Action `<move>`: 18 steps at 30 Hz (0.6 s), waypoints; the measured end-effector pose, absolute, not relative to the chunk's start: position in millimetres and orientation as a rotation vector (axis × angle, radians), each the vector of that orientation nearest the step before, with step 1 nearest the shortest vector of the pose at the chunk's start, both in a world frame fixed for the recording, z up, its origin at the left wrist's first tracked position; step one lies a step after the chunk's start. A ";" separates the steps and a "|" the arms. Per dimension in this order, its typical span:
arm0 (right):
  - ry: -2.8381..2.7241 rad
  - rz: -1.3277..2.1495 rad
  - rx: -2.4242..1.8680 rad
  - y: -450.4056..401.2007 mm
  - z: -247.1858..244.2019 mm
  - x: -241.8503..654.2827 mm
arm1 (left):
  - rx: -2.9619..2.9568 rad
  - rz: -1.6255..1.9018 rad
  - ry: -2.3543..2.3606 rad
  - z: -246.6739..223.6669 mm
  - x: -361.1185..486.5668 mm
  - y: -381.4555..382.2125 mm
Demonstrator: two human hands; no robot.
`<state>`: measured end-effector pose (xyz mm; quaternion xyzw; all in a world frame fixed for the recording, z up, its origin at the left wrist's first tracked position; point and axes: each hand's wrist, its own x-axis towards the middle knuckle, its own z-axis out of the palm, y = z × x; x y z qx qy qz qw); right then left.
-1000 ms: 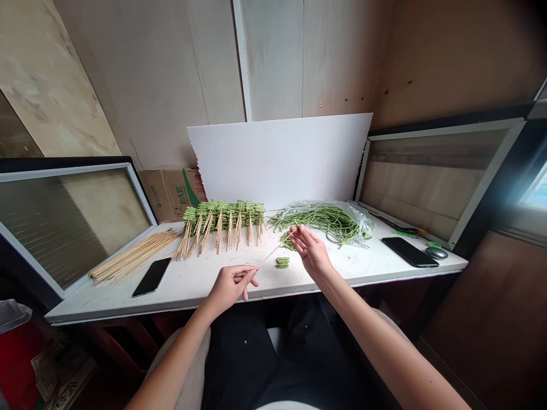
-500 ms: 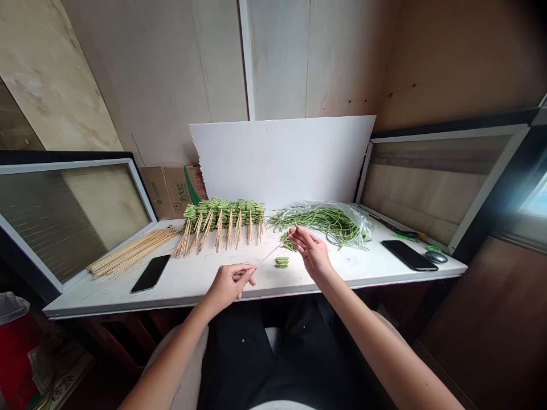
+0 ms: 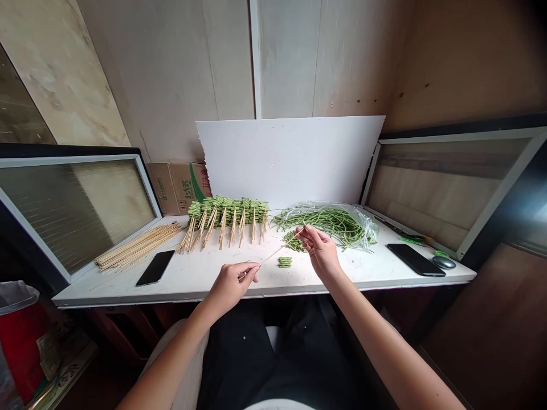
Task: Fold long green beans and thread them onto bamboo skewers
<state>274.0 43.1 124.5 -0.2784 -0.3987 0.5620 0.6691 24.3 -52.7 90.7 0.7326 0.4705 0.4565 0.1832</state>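
Observation:
A thin wooden skewer [image 3: 276,252] slants between my two hands above the front of the table. My left hand [image 3: 236,280] is closed, pinching its lower end between thumb and fingers. The fingertips of my right hand [image 3: 318,246] pinch its upper end. Just below the skewer, a short row of cut green bean pieces [image 3: 285,262] lies on the white tabletop. Behind my right fingers sits a small heap of loose cut bean pieces [image 3: 293,241], partly hidden by the hand. Farther back, long green beans [image 3: 329,219] spill from a clear plastic bag [image 3: 365,224].
Stacked bean skewers [image 3: 228,210] stand at the back, sticks toward me. Bare skewers [image 3: 139,245] lie in a pile at left by a phone [image 3: 155,268]. Another phone [image 3: 415,259] and a mouse [image 3: 444,262] are at right. A white board [image 3: 290,162] stands behind the table [image 3: 205,285].
The view has shifted slightly, so the table sits a little farther right. Both hands keep hold of the skewer in nearly the same pose. The bean pieces have not moved on the table.

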 end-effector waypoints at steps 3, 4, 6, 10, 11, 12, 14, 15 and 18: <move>-0.922 1.229 -0.628 42.1 124.9 274.7 | 2.058 1.304 1.311 92.2 24.8 -54.3; -0.922 1.226 -0.627 41.7 124.9 274.7 | 2.062 1.304 1.306 92.6 25.1 -54.9; -0.917 1.228 -0.628 40.8 124.8 274.4 | 2.080 1.297 1.308 92.8 25.5 -55.7; -0.938 1.229 -0.622 38.5 125.3 273.8 | 2.104 1.294 1.315 91.3 25.1 -55.1; -0.950 1.227 -0.618 38.0 125.5 273.7 | 2.108 1.293 1.311 91.1 24.9 -54.9; -0.961 1.225 -0.613 37.6 125.8 273.7 | 2.113 1.290 1.306 91.1 24.7 -54.7; -0.970 1.222 -0.603 36.9 126.4 273.6 | 2.123 1.287 1.299 91.7 25.0 -55.0; -0.970 1.222 -0.600 36.6 126.7 273.4 | 2.125 1.288 1.296 92.3 25.3 -55.4; -0.961 1.225 -0.604 35.4 127.4 272.3 | 2.112 1.295 1.293 93.3 27.2 -56.3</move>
